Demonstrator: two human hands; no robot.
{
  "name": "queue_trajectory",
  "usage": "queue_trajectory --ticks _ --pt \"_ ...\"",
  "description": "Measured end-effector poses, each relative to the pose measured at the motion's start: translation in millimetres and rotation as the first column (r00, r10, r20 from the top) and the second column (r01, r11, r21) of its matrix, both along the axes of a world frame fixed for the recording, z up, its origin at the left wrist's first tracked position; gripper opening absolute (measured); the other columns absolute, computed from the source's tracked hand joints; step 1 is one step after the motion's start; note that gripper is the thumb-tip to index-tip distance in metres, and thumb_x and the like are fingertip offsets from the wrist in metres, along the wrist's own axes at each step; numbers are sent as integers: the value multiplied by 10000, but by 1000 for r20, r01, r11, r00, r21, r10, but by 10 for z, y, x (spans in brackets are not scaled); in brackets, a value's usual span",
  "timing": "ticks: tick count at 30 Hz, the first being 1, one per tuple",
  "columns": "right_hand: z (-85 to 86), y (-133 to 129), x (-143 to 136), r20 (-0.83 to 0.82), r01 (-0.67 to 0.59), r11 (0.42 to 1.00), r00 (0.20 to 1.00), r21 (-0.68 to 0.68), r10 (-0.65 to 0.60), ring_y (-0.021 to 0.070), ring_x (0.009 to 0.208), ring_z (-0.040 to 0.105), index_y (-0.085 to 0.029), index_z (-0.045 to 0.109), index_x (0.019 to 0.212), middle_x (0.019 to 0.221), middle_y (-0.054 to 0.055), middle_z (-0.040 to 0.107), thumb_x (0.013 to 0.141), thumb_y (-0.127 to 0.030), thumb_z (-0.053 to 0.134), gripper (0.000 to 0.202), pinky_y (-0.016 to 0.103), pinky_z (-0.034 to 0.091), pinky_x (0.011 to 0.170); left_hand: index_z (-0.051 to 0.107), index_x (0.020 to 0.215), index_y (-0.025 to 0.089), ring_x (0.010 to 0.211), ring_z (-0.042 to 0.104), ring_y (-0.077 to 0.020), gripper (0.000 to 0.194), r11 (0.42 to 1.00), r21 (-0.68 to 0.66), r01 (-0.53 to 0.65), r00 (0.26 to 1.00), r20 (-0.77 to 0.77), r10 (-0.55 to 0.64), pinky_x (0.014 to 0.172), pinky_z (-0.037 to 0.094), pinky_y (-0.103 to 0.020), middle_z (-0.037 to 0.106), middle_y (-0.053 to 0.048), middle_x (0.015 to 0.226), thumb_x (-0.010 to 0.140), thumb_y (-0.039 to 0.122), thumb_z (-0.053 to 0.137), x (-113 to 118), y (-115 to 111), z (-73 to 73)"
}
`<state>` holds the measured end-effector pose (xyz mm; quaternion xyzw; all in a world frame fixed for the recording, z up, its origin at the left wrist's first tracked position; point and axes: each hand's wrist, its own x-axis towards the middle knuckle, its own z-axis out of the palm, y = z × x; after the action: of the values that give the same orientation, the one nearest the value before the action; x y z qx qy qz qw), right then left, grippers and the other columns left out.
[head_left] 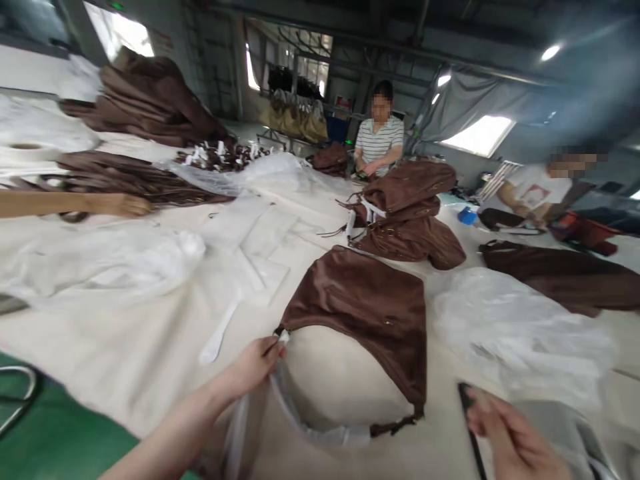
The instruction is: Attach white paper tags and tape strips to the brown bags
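A brown leather bag [370,303] lies flat on the cream-covered table [150,353] in front of me. My left hand [253,365] pinches the ring at the bag's left strap end, where a strap wrapped in clear plastic [300,417] curves toward me. My right hand [510,437] is at the lower right, blurred, its fingers closed on a flat dark-edged grey piece [565,427].
Crumpled clear plastic bags [520,333] lie right of the bag and more plastic [115,260] at left. Several brown bags [407,220] are stacked beyond. Two people work at the far side. Another person's arm [75,203] reaches in from the left.
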<state>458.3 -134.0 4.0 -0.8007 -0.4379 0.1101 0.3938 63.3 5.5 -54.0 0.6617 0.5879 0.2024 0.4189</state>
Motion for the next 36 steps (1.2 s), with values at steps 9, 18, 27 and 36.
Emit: queue_trajectory --ticks 9,18,27,36 --pt "-450 1555 -2347 -736 -811 585 395 1 550 79 436 431 -146 633 753 511 -36 518 689 -612 621 471 204 334 438 556 742 166 638 515 -146 253 1000 7 21 1000 -5 -21 619 381 -240 582 -27 685 852 263 349 -36 -32 -31" --pt "-827 1639 -2443 -763 -824 552 436 -126 478 60 342 321 -173 542 609 395 -80 399 699 -579 602 420 204 205 362 513 651 169 584 446 -135 338 989 -136 -50 973 217 79 556 334 -237 481 16 589 859 388 360 -42 -9 -7" --pt "-759 1587 -2255 -884 -903 429 222 -27 412 88 510 530 -147 631 829 638 -13 596 648 -581 672 472 203 409 485 515 669 160 357 162 -55 322 815 -572 -97 768 478 427 392 95 -206 278 97 404 800 455 513 -4 21 16" --pt "-880 1587 -2410 -788 -888 455 238 60 568 107 487 530 -154 582 680 533 -26 573 719 -526 595 374 215 422 477 522 710 157 318 38 -32 141 577 -748 327 441 661 607 311 55 -144 186 117 384 794 269 540 -14 -125 91"
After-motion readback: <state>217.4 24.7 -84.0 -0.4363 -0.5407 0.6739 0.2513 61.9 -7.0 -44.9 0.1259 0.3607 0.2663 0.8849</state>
